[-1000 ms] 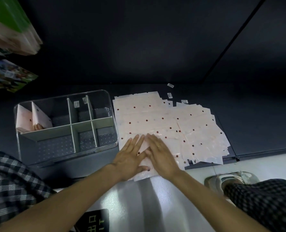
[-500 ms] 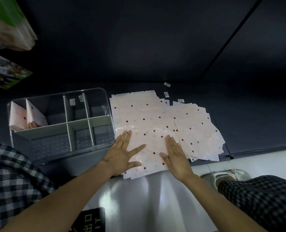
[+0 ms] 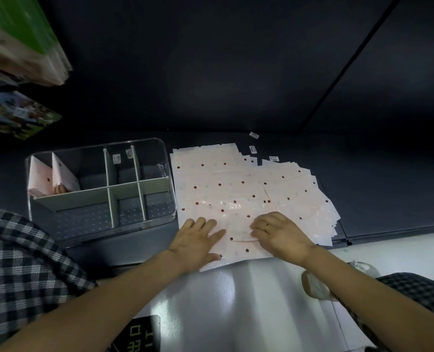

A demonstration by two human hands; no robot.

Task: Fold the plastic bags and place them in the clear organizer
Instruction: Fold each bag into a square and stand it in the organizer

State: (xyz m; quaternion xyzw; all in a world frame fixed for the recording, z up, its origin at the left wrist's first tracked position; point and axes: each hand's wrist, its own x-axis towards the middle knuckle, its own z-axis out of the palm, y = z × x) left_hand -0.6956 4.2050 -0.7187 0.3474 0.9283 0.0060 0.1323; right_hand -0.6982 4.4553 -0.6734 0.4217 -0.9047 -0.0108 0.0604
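Left hand [image 3: 197,238]: flat, fingers spread, pressing the near-left part of the top bag [image 3: 232,231]
Right hand [image 3: 278,232]: fingers curled down onto the same bag; whether they pinch an edge or only press, I cannot tell
Top bag: pink with dots, lying under both hands on the loose pile [image 3: 281,189] that fans out beyond and right of the fingertips
Clear organizer [image 3: 165,158]: left of the left hand; two folded bags [image 3: 52,177] stand in its far-left compartment
Risk: glossy film may slide under the palms, so the crease runs crooked; a sheet beneath may drag along; a loose fold could spring open
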